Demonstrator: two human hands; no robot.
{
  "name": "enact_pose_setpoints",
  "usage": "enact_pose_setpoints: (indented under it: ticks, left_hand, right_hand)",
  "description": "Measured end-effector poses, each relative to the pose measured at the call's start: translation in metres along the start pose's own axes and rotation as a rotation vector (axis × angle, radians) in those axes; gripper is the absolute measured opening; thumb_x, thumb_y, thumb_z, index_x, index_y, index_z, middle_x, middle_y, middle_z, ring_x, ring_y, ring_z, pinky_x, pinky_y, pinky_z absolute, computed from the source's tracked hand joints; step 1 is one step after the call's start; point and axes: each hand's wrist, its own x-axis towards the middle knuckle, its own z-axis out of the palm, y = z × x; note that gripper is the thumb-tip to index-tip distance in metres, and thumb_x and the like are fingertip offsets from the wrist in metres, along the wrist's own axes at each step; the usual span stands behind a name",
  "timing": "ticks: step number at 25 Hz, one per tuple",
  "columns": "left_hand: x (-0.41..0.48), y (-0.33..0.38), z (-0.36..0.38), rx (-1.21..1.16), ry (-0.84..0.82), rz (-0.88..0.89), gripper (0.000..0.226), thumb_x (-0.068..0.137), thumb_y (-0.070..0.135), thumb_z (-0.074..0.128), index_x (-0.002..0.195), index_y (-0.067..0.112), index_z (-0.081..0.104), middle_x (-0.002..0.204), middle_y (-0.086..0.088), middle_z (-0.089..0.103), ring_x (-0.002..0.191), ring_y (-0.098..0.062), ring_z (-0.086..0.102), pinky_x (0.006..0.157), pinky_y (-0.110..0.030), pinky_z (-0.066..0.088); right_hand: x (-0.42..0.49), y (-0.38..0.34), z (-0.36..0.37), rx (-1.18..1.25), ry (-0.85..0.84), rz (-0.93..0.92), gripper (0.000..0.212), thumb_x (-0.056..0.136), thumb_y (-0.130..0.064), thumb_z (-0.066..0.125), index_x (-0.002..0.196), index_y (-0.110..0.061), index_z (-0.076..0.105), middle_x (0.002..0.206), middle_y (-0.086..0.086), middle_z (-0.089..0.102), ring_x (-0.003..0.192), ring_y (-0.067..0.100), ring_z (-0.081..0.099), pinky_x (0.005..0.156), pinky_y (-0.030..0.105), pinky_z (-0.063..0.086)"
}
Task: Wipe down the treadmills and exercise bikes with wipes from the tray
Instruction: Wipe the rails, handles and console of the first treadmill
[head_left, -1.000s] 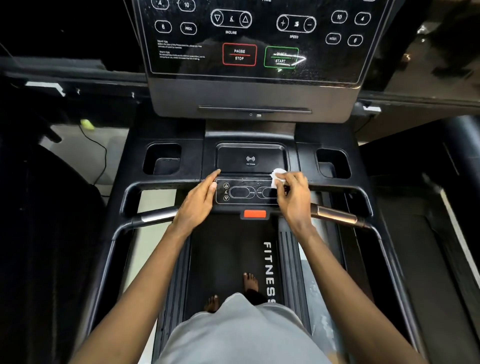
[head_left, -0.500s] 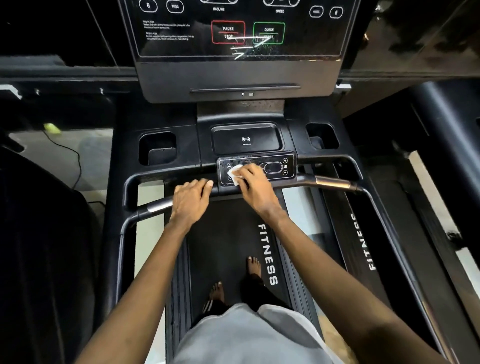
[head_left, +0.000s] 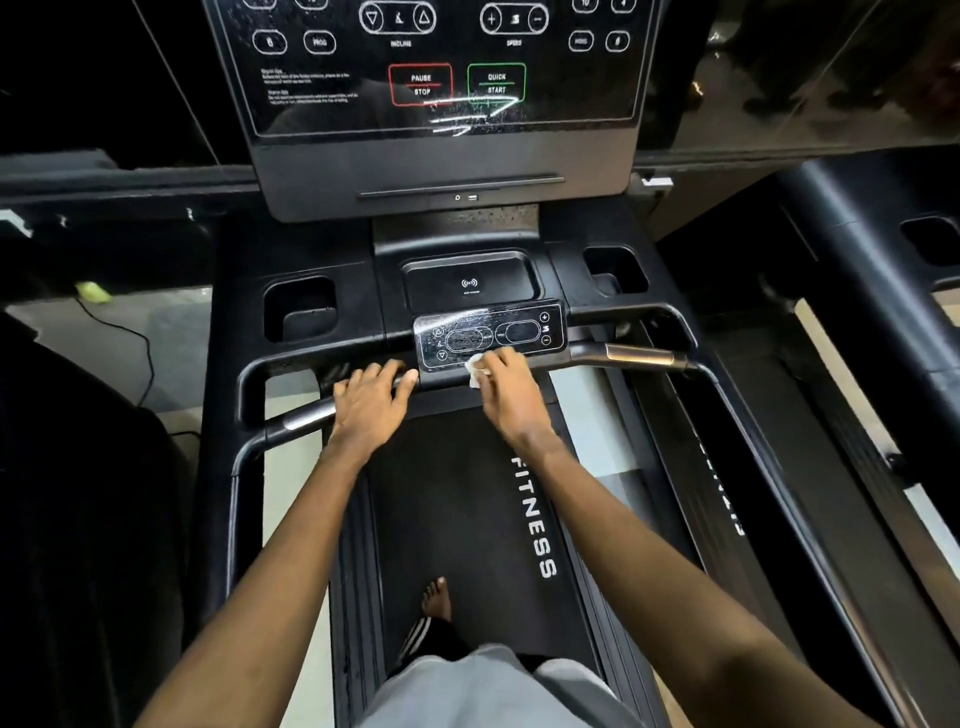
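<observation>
Pinches the crumpled white wipe (head_left: 475, 370) in the curled fingers of the right hand (head_left: 511, 387), pressed to the near edge of the small control panel (head_left: 488, 335), presumably to scrub its smeared face. Lays the left hand (head_left: 371, 397) fingers, loosely spread and holding nothing, over the handlebar (head_left: 304, 418), likely for balance. Stands on the treadmill belt (head_left: 452, 493).

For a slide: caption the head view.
Right hand holds a wipe to the panel; left hand rests on the bar.

We held both arms stretched forward. Our left hand (head_left: 371, 397) lay palm down on the bar (head_left: 301, 417), fingers extended. Our right hand (head_left: 506, 387) curled its fingers round a wipe (head_left: 474, 368).
</observation>
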Motion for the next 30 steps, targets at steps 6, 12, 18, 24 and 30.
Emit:
enact_pose_setpoints:
  ticks: [6, 12, 18, 24, 30]
  left_hand:
    - [-0.006, 0.003, 0.000, -0.104, -0.045, -0.050, 0.053, 0.107, 0.051, 0.030, 0.152, 0.025, 0.041, 0.151, -0.008, 0.047, 0.139, -0.034, 0.038, 0.117, -0.056, 0.019]
    - [-0.002, 0.008, -0.009, -0.138, -0.085, -0.100, 0.052, 0.105, 0.046, 0.043, 0.151, 0.023, 0.045, 0.152, -0.011, 0.047, 0.141, -0.034, 0.041, 0.116, -0.063, 0.025]
    - [0.001, 0.038, -0.039, -0.532, 0.099, -0.161, 0.043, 0.101, 0.022, 0.059, 0.140, 0.006, 0.053, 0.137, -0.018, 0.059, 0.126, -0.034, 0.057, 0.109, -0.038, 0.041]
    - [0.045, 0.131, -0.073, -0.455, 0.109, 0.236, 0.038, 0.098, 0.018, 0.062, 0.135, 0.007, 0.060, 0.135, -0.015, 0.058, 0.126, -0.031, 0.053, 0.112, -0.038, 0.037]
    - [0.071, 0.264, -0.061, -0.446, -0.325, 0.429, 0.040, 0.095, 0.037, 0.064, 0.135, 0.035, 0.058, 0.140, -0.003, 0.060, 0.127, -0.021, 0.056, 0.112, -0.042, 0.041]
  right_hand:
    - [-0.020, 0.047, -0.029, 0.121, 0.145, 0.149, 0.025, 0.098, -0.025, 0.039, 0.099, -0.009, 0.058, 0.101, 0.008, 0.052, 0.088, 0.020, 0.048, 0.082, 0.036, 0.043]
    - [-0.037, 0.059, -0.070, 0.205, 0.156, 0.359, 0.022, 0.088, 0.002, 0.052, 0.107, -0.003, 0.061, 0.108, 0.015, 0.053, 0.086, 0.015, 0.046, 0.086, 0.022, 0.040]
    - [-0.066, 0.098, -0.151, 0.148, 0.255, 0.544, 0.029, 0.087, -0.001, 0.051, 0.099, -0.006, 0.076, 0.112, 0.013, 0.063, 0.101, 0.026, 0.064, 0.094, 0.021, 0.041]
    - [-0.119, 0.138, -0.242, 0.123, 0.389, 0.688, 0.038, 0.087, -0.023, 0.070, 0.124, -0.018, 0.067, 0.120, 0.013, 0.057, 0.113, 0.026, 0.058, 0.101, 0.028, 0.041]
    - [-0.202, 0.170, -0.326, -0.003, 0.560, 0.881, 0.041, 0.084, -0.027, 0.076, 0.122, -0.017, 0.067, 0.125, 0.015, 0.057, 0.114, 0.029, 0.060, 0.100, 0.029, 0.043]
